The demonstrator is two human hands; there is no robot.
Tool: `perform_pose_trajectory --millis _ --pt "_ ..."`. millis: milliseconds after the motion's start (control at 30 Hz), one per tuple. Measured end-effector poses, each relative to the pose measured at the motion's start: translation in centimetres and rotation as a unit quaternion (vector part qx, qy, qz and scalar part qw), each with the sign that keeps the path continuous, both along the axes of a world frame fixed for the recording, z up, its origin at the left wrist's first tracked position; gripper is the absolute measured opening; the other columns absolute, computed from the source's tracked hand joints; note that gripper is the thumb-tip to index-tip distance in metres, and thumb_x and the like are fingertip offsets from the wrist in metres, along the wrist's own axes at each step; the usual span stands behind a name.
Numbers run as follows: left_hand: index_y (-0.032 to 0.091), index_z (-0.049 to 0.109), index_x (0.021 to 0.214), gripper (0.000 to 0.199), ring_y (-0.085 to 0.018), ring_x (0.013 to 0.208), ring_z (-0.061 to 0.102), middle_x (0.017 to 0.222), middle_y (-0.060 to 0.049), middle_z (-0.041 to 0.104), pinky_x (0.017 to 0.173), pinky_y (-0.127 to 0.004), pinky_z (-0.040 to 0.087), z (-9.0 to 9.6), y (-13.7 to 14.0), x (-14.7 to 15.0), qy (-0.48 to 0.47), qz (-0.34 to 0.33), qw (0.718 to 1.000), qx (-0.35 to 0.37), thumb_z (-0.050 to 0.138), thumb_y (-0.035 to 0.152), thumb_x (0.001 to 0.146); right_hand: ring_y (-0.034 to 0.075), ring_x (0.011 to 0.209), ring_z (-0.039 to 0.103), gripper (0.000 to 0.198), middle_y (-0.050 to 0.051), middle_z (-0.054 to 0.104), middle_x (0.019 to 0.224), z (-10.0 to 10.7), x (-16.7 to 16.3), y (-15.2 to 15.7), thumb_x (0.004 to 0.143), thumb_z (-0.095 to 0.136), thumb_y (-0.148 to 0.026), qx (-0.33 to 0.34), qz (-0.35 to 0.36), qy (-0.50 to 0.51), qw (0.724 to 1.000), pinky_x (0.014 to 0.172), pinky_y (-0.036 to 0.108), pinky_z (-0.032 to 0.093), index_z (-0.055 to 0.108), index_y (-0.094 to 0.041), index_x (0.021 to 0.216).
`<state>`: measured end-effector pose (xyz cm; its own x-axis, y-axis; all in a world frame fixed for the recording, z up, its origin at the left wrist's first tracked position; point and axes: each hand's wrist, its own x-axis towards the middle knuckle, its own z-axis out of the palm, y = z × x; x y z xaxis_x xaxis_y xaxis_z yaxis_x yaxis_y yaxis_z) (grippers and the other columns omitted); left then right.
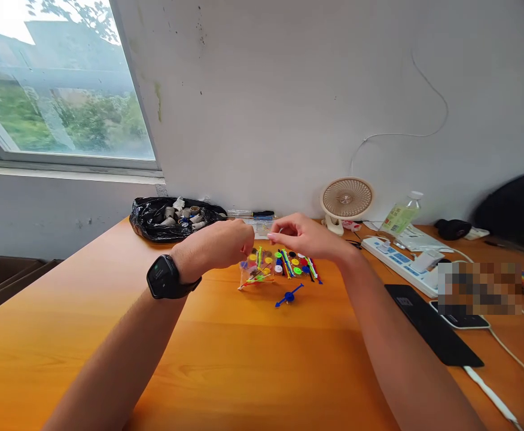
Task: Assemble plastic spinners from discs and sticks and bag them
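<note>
My left hand (pixel 221 242), with a black watch on its wrist, is closed with its fingers curled down. Its fingertips are mostly hidden, right above a clear plastic bag (pixel 257 270) of colourful plastic pieces; whether they grip the bag I cannot tell. To the right, my right hand (pixel 307 237) is raised with thumb and forefinger drawn together; anything between them is too small to make out. Below it lie loose coloured sticks (pixel 287 263) and small round discs (pixel 298 270). Nearer me on the table is a blue arrow-shaped stick with a round blue piece at its middle (pixel 289 296).
A black plastic bag (pixel 154 224) with cardboard-like rolls stands at the back left. Against the wall is a small fan (pixel 347 200). On the right are a bottle (pixel 401 215), a power strip (pixel 396 263), a black flat pad (pixel 432 326) and cables.
</note>
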<state>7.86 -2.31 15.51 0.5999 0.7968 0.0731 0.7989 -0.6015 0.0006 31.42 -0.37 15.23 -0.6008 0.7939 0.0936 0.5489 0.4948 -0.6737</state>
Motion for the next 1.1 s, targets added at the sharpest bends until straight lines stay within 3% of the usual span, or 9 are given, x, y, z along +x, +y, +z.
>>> perform_pose_trajectory --millis 133,267,333,467,733,867,1000,1100 --pt "0.022 0.082 0.089 0.014 -0.023 0.085 0.074 0.09 -0.009 0.078 0.072 -0.028 0.051 0.3 -0.3 0.2 -0.006 0.002 1.0 -0.002 0.068 0.019 0.085 0.013 0.058 0.046 0.029 -0.002 0.055 0.064 -0.3 2.4 1.2 0.087 0.064 -0.043 -0.032 0.007 -0.151 0.988 0.054 0.026 0.032 0.067 -0.017 0.073" --pt "0.022 0.082 0.088 0.012 -0.022 0.083 0.074 0.089 -0.008 0.077 0.07 -0.027 0.051 0.2 -0.2 0.1 -0.026 -0.004 1.0 -0.003 0.07 0.019 0.084 0.017 0.067 0.062 0.022 0.003 0.072 0.078 -2.4 3.2 2.9 0.071 0.081 -0.037 -0.136 0.019 -0.339 0.931 0.06 0.027 0.04 0.077 -0.018 0.081" --pt "0.022 0.082 0.087 0.012 -0.022 0.083 0.073 0.089 -0.007 0.077 0.068 -0.027 0.05 0.0 0.0 -0.1 -0.026 -0.011 1.0 -0.002 0.071 0.018 0.084 0.017 0.069 0.064 0.036 0.002 0.075 0.084 -3.6 2.9 3.6 0.06 0.09 -0.039 -0.181 0.035 -0.368 0.911 0.06 0.026 0.042 0.08 -0.019 0.088" --pt "0.024 0.081 0.089 0.015 -0.022 0.085 0.073 0.092 -0.005 0.078 0.067 -0.027 0.049 -0.2 0.2 -0.4 -0.014 -0.019 1.0 -0.002 0.07 0.016 0.084 0.019 0.077 0.067 0.049 0.002 0.076 0.087 -5.3 1.9 4.3 0.045 0.097 -0.044 -0.192 0.048 -0.399 0.895 0.06 0.025 0.042 0.082 -0.02 0.085" --pt "0.024 0.081 0.09 0.016 -0.023 0.089 0.074 0.093 -0.005 0.078 0.067 -0.027 0.048 0.3 -0.2 -0.1 -0.003 -0.016 1.0 -0.006 0.069 0.015 0.084 0.02 0.082 0.068 0.048 0.001 0.078 0.083 -6.5 1.2 4.5 0.04 0.098 -0.048 -0.196 0.064 -0.416 0.886 0.063 0.026 0.042 0.082 -0.021 0.076" --pt "0.024 0.082 0.09 0.014 -0.022 0.087 0.073 0.094 -0.005 0.079 0.066 -0.027 0.048 0.4 -0.2 -0.1 -0.008 -0.018 1.0 -0.009 0.07 0.018 0.085 0.017 0.08 0.065 0.048 0.001 0.075 0.082 -5.0 1.4 4.1 0.053 0.094 -0.054 -0.207 0.131 -0.357 0.901 0.063 0.024 0.042 0.078 -0.018 0.081" --pt "0.025 0.081 0.09 0.012 -0.022 0.087 0.073 0.093 -0.004 0.079 0.067 -0.027 0.048 0.3 0.0 -0.3 -0.02 -0.03 0.999 0.0 0.071 0.02 0.085 0.016 0.074 0.064 0.042 0.004 0.073 0.084 -0.7 3.0 1.6 0.077 0.082 -0.054 -0.225 0.161 -0.256 0.926 0.064 0.026 0.046 0.074 -0.015 0.09" --pt "0.025 0.081 0.09 0.013 -0.023 0.087 0.073 0.092 -0.005 0.079 0.068 -0.027 0.048 0.3 0.0 -0.1 -0.016 -0.034 0.999 -0.001 0.07 0.019 0.085 0.016 0.077 0.063 0.036 0.005 0.072 0.086 2.9 4.2 -1.4 0.09 0.072 -0.051 -0.124 0.146 -0.143 0.971 0.067 0.026 0.046 0.074 -0.016 0.094"
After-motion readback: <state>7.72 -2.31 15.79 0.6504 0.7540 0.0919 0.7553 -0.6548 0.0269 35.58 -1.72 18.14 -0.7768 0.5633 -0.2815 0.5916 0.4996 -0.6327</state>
